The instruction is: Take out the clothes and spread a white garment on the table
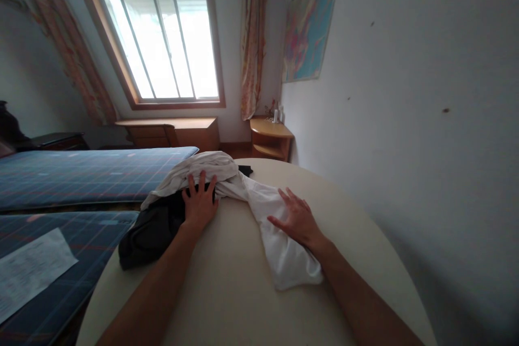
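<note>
Head view showed both hands spread flat on cloth over a round, cream tabletop (227, 281). The left hand (199, 204) pressed, fingers splayed and grasping nothing, on a dark garment (152, 232) just where a rumpled white garment (259, 205) overlapped it, seemingly to pin the pile. The right hand (298, 219), likewise released, lay palm-down on the white garment's long trailing end, apparently smoothing it. That white cloth looked thin, soft and creased; the dark one heavier, matte, slumped past the tabletop's edge left of the left hand.
</note>
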Tool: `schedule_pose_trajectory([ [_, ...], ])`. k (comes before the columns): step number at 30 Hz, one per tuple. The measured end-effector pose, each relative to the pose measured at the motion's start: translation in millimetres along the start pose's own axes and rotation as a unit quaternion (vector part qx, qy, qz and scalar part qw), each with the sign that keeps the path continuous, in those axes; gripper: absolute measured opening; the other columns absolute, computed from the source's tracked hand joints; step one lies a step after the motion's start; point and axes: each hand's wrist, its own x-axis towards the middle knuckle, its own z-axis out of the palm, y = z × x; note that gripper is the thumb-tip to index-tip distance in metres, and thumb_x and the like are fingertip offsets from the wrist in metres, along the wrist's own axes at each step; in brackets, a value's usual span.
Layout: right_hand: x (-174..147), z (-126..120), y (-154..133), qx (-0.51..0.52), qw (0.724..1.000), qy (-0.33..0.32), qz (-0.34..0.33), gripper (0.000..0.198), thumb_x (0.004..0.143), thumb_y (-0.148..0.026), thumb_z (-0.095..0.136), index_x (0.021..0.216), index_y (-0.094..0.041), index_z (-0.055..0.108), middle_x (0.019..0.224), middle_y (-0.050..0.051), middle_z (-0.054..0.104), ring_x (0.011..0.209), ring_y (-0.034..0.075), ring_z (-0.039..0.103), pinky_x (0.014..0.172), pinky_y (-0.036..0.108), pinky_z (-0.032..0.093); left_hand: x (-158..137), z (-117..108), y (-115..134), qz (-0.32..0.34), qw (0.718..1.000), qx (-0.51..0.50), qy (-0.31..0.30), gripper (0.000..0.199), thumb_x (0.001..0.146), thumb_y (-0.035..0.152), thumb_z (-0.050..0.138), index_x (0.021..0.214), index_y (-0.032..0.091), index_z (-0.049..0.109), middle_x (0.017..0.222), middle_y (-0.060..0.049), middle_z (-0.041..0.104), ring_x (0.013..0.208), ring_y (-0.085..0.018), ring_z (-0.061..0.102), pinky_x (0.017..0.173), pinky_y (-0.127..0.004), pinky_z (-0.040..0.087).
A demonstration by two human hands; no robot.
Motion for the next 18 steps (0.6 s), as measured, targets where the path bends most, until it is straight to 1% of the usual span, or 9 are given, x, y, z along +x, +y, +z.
schedule_pose_trajectory([
  [1, -0.4, 4.4, -3.1, -0.013, 1.000, -0.028, 0.002, 0.087, 0.080, -0.061, 0.063, 0.151, -0.018, 0.039, 0.153, 0.015, 0.041, 0.139, 0.030, 0.039, 0.115, 0.045, 0.025, -0.1, 0.9, 0.2, 0.002, 1.000, 0.006, -0.002, 0.071, 0.087, 0.035, 0.062, 0.153, 0.030, 0.037, 0.166, -0.009, 0.014, 0.147, -0.047, 0.009, 0.104, -0.064, 0.034],
  [2, -0.7, 7.1, -5.6, -0.021, 0.999, -0.048, 0.008, 0.087, 0.079, -0.061, 0.065, 0.151, -0.019, 0.040, 0.149, 0.015, 0.046, 0.135, 0.031, 0.043, 0.112, 0.045, 0.028, 0.0, 2.0, 0.5, 0.002, 1.000, 0.012, -0.005, 0.070, 0.087, 0.033, 0.062, 0.153, 0.030, 0.037, 0.166, -0.008, 0.013, 0.147, -0.047, 0.009, 0.104, -0.064, 0.034],
  [3, -0.7, 8.2, -7.6, -0.023, 0.998, -0.061, 0.014, 0.082, 0.080, -0.058, 0.066, 0.149, -0.019, 0.044, 0.142, 0.015, 0.054, 0.130, 0.030, 0.049, 0.108, 0.043, 0.033, 0.2, 3.1, 1.0, -0.001, 1.000, 0.016, -0.006, 0.069, 0.088, 0.031, 0.062, 0.153, 0.030, 0.037, 0.166, -0.008, 0.013, 0.147, -0.047, 0.009, 0.105, -0.064, 0.034],
  [6, -0.6, 1.3, -11.4, 0.001, 0.997, -0.071, 0.026, 0.047, 0.085, -0.048, 0.065, 0.126, -0.025, 0.065, 0.117, 0.009, 0.069, 0.109, 0.026, 0.063, 0.092, 0.035, 0.042, 2.0, 6.9, 3.1, -0.024, 0.999, 0.025, -0.001, 0.064, 0.091, 0.026, 0.056, 0.153, 0.030, 0.037, 0.166, -0.006, 0.014, 0.148, -0.044, 0.010, 0.105, -0.062, 0.034],
  [8, -0.9, -10.5, -12.7, 0.036, 0.997, -0.052, 0.044, 0.030, 0.087, -0.046, 0.062, 0.107, -0.026, 0.072, 0.103, 0.006, 0.073, 0.095, 0.023, 0.067, 0.079, 0.030, 0.043, 3.8, 9.1, 4.9, -0.041, 0.999, 0.031, 0.001, 0.062, 0.094, 0.025, 0.052, 0.153, 0.030, 0.037, 0.166, -0.006, 0.015, 0.148, -0.043, 0.012, 0.104, -0.061, 0.036],
  [9, -1.1, -18.1, -13.0, 0.056, 0.996, -0.030, 0.059, 0.028, 0.088, -0.047, 0.061, 0.101, -0.025, 0.072, 0.098, 0.006, 0.074, 0.088, 0.022, 0.067, 0.074, 0.029, 0.043, 4.7, 9.9, 5.8, -0.047, 0.998, 0.036, 0.002, 0.061, 0.094, 0.026, 0.052, 0.153, 0.030, 0.036, 0.166, -0.006, 0.015, 0.147, -0.043, 0.013, 0.103, -0.061, 0.036],
  [11, -1.8, -35.1, -12.9, 0.091, 0.991, 0.038, 0.090, 0.030, 0.088, -0.049, 0.058, 0.098, -0.024, 0.071, 0.091, 0.005, 0.074, 0.080, 0.021, 0.066, 0.068, 0.028, 0.041, 6.0, 11.1, 7.6, -0.056, 0.997, 0.044, 0.004, 0.062, 0.094, 0.027, 0.053, 0.153, 0.030, 0.036, 0.166, -0.007, 0.015, 0.147, -0.043, 0.014, 0.102, -0.061, 0.038],
  [15, -4.1, -64.3, -9.4, 0.104, 0.969, 0.189, 0.118, 0.035, 0.084, -0.052, 0.060, 0.100, -0.022, 0.071, 0.091, 0.007, 0.073, 0.080, 0.023, 0.065, 0.071, 0.030, 0.042, 7.7, 13.0, 11.7, -0.058, 0.997, 0.040, 0.017, 0.062, 0.093, 0.029, 0.055, 0.153, 0.027, 0.037, 0.165, -0.009, 0.016, 0.146, -0.044, 0.015, 0.099, -0.061, 0.040],
  [18, -6.4, -75.0, -0.6, 0.099, 0.949, 0.266, 0.138, 0.039, 0.080, -0.054, 0.063, 0.098, -0.020, 0.071, 0.094, 0.009, 0.073, 0.079, 0.024, 0.064, 0.072, 0.032, 0.044, 9.1, 15.1, 13.9, -0.055, 0.998, 0.017, 0.014, 0.064, 0.092, 0.036, 0.056, 0.153, 0.025, 0.038, 0.165, -0.010, 0.017, 0.146, -0.046, 0.011, 0.099, -0.063, 0.039],
])
